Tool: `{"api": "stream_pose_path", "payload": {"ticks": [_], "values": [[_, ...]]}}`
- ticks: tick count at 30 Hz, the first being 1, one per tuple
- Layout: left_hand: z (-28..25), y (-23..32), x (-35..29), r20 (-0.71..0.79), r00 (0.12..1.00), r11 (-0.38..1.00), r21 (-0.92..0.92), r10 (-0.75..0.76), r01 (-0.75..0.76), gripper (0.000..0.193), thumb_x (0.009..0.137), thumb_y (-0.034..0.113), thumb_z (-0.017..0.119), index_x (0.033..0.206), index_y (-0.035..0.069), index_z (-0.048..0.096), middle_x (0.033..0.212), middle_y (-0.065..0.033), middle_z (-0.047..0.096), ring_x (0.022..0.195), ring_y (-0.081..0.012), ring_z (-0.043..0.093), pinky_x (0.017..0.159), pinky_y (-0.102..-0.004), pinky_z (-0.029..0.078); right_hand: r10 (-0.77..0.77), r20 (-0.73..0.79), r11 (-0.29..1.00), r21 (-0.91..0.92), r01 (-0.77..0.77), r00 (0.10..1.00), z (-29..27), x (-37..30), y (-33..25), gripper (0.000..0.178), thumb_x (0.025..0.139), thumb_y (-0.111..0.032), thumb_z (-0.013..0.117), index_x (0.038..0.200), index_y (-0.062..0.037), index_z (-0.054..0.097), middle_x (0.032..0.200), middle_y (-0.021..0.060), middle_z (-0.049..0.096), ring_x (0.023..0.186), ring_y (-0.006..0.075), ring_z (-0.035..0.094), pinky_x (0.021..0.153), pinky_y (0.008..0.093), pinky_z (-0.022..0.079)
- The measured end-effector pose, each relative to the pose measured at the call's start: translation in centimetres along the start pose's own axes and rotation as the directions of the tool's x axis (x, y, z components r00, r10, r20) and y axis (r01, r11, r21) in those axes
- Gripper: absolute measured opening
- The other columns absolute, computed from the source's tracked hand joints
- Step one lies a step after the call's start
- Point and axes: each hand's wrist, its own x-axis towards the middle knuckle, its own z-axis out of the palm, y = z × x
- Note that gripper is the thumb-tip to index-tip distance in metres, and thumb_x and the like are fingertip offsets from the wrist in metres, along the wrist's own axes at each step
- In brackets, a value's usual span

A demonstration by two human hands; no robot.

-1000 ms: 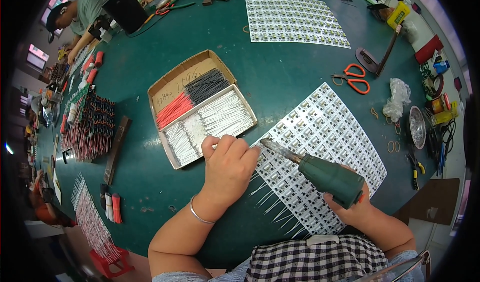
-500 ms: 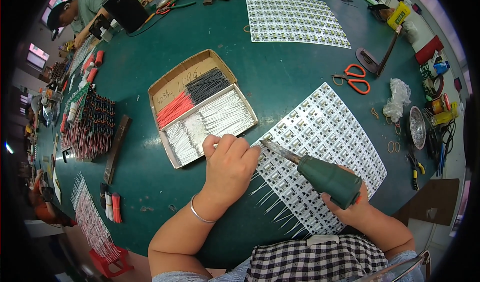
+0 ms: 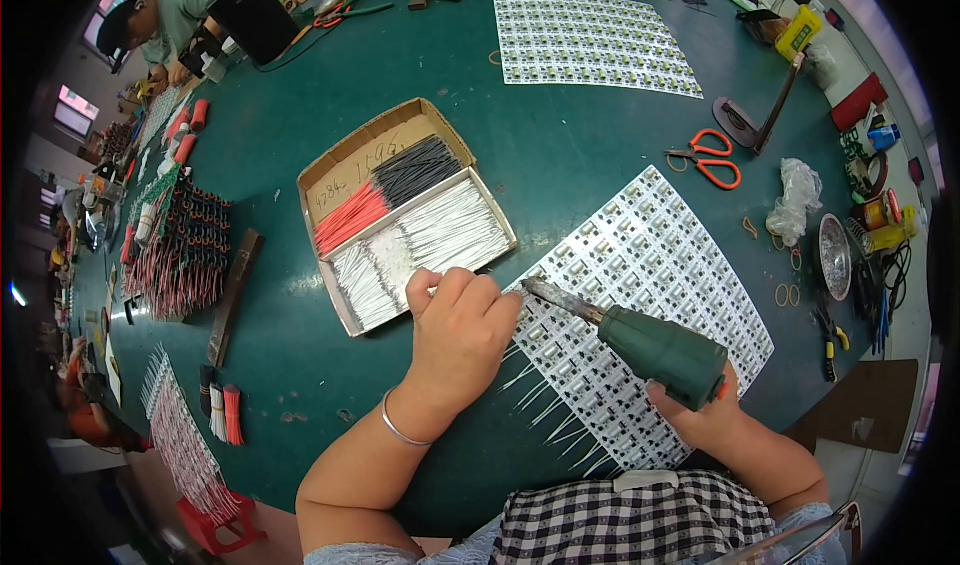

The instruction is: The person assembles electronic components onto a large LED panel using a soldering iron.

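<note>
My right hand (image 3: 702, 415) grips a soldering iron (image 3: 660, 357) with a dark green body. Its dark metal tip meets the upper left edge of a white sheet of small circuit boards (image 3: 640, 295). My left hand (image 3: 462, 330) is closed beside that tip, its fingertips at the sheet's edge; what they pinch is hidden. Several white wires (image 3: 560, 435) stick out from the sheet's lower left edge. Just beyond my left hand lies an open cardboard box (image 3: 320, 180), holding red wires (image 3: 350, 217), black wires (image 3: 415, 173) and white wires (image 3: 450, 227).
Orange-handled scissors (image 3: 716, 159) and an iron stand (image 3: 740, 125) lie right of the sheet. A second board sheet (image 3: 595, 40) is at the far side. Wired parts (image 3: 180, 250) are piled left, near a dark bar (image 3: 235, 300). A co-worker (image 3: 170, 25) is at the far left.
The iron's body has shifted very slightly to the right, its tip still at the same edge. My left hand has hardly moved. The co-worker's head and hand have shifted a little.
</note>
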Motion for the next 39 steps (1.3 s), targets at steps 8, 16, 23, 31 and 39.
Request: {"api": "stream_pose_path", "payload": {"ticks": [8, 16, 23, 31, 39], "values": [[-0.1, 0.0, 0.0, 0.016, 1.0, 1.0, 0.002, -0.001, 0.001, 0.014, 0.062, 0.008, 0.068, 0.074, 0.013, 0.064, 0.069, 0.002, 0.049, 0.073, -0.016, 0.049, 0.075, -0.0374, 0.029, 0.122, -0.062, 0.989, 0.097, -0.115, 0.991, -0.4, -1.4, 1.1, 0.035, 0.077, -0.003, 0.065, 0.11, 0.0026, 0.055, 0.1, 0.0114, 0.061, 0.09, 0.0194, 0.062, 0.082, 0.0315, 0.049], [-0.2, 0.2, 0.1, 0.006, 1.0, 1.0, 0.024, 0.003, -0.003, 0.012, 0.064, 0.009, 0.069, 0.074, 0.012, 0.064, 0.069, 0.0021, 0.049, 0.073, -0.0159, 0.049, 0.075, -0.0366, 0.029, 0.251, -0.08, 0.887, 0.417, -0.196, 0.965, -0.7, -1.9, -1.3, 0.028, 0.083, 0.001, 0.058, 0.111, 0.0013, 0.054, 0.088, 0.0072, 0.062, 0.079, 0.0156, 0.063, 0.072, 0.0305, 0.052], [-0.4, 0.6, 0.3, -0.034, 0.999, 1.0, 0.012, 0.002, -0.001, 0.012, 0.063, 0.009, 0.069, 0.072, 0.013, 0.063, 0.068, 0.0019, 0.049, 0.072, -0.016, 0.05, 0.074, -0.036, 0.03, 0.26, -0.089, 0.872, 0.449, -0.194, 0.962, -0.8, -2.4, -1.1, 0.031, 0.081, 0.002, 0.057, 0.112, 0.0016, 0.054, 0.091, 0.0077, 0.062, 0.078, 0.0147, 0.063, 0.073, 0.0307, 0.051], [-0.4, 0.6, 0.0, -0.002, 1.0, 0.998, -0.055, 0.027, -0.027, 0.017, 0.062, 0.006, 0.069, 0.075, 0.014, 0.063, 0.065, 0.0014, 0.046, 0.068, -0.0168, 0.05, 0.071, -0.0345, 0.031, 0.236, -0.059, 0.953, 0.21, -0.219, 0.97, -0.9, -3.0, 0.0, 0.041, 0.073, -0.003, 0.067, 0.112, 0.0013, 0.055, 0.105, 0.0131, 0.06, 0.1, 0.02, 0.059, 0.086, 0.0314, 0.046], [0.0, -0.2, -0.1, 0.031, 0.999, 0.986, -0.165, -0.015, 0.02, 0.015, 0.063, 0.006, 0.071, 0.075, 0.014, 0.065, 0.065, 0.0017, 0.047, 0.068, -0.0172, 0.05, 0.069, -0.0338, 0.031, 0.007, -0.007, 0.993, -0.115, -0.007, 1.0, -0.8, -1.8, -0.3, 0.035, 0.072, -0.008, 0.068, 0.106, -0.0029, 0.061, 0.111, 0.0161, 0.059, 0.106, 0.0306, 0.057, 0.091, 0.0362, 0.045]]}}
